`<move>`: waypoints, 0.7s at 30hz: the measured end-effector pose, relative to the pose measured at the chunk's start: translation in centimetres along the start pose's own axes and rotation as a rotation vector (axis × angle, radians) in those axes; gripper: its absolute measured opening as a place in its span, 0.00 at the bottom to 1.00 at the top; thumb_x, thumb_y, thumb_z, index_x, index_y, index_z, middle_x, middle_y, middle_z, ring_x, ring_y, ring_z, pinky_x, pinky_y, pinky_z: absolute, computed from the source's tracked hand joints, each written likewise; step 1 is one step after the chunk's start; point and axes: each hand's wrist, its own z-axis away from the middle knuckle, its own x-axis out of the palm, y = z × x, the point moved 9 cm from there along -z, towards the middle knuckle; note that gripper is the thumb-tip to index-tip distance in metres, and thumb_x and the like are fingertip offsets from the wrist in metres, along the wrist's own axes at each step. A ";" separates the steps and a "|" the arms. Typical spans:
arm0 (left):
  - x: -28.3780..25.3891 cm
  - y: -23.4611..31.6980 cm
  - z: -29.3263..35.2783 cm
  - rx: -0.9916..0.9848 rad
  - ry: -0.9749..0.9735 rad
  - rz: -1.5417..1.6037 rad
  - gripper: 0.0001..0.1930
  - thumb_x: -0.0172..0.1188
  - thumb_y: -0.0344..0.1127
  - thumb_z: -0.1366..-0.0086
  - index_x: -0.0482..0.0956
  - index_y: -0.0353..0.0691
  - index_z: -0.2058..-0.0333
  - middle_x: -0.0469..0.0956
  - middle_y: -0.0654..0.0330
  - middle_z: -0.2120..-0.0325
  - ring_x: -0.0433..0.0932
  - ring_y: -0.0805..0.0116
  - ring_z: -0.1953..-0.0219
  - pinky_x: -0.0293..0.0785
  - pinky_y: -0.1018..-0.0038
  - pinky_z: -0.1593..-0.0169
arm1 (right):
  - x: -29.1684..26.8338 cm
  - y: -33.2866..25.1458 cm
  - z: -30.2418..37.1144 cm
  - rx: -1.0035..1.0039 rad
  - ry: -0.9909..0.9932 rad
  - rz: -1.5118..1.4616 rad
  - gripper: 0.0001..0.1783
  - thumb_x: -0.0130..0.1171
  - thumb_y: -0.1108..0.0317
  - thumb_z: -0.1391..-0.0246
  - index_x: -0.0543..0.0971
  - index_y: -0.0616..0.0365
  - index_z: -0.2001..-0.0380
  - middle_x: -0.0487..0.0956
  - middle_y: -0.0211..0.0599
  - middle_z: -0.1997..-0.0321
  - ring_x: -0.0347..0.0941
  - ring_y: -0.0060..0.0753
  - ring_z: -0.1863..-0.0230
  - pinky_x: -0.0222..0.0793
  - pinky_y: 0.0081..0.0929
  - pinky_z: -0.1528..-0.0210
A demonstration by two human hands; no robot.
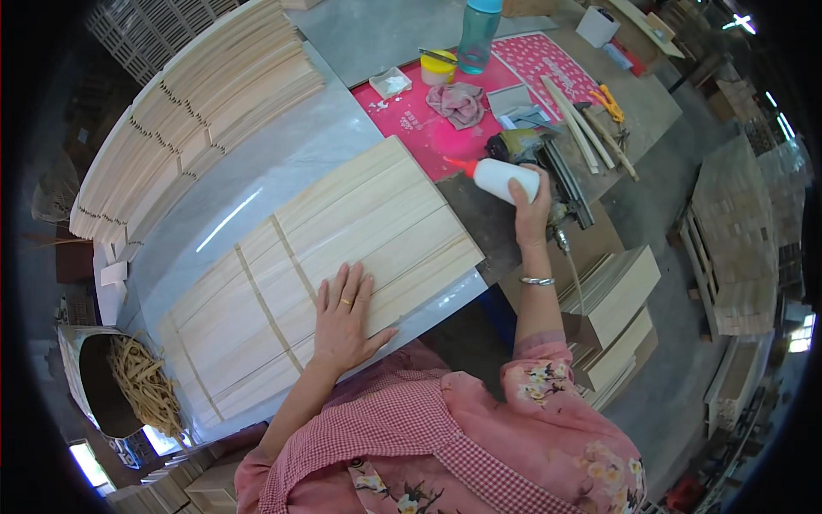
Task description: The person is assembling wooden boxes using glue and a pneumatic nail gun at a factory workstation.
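My left hand lies flat on a pale wooden panel, its fingers stretched out. The panel is made of several boards side by side, with narrow darker lines running across it. In my right hand is a white squeeze bottle with a red nozzle. The bottle is tilted on its side, its nozzle pointing left, above the dark table corner to the right of the panel. Just behind that hand rests a nail gun with a hose attached; the hand partly hides it.
Stacked wooden slats line the table's far left. On a pink mat are a crumpled rag, a yellow-lidded jar and a teal bottle. Orange-handled pliers lie beyond. A bin of wood strips stands left; boards are stacked right.
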 end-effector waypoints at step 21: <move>0.0 -0.3 0.2 -0.029 0.005 0.007 0.46 0.57 0.65 0.36 0.59 0.38 0.29 0.51 0.50 0.25 0.44 0.50 0.22 0.37 0.49 0.24 | 7.5 0.9 -7.1 0.280 0.004 -0.109 0.25 0.68 0.55 0.44 0.77 0.63 0.52 0.80 0.41 0.61 0.73 0.29 0.66 0.70 0.23 0.65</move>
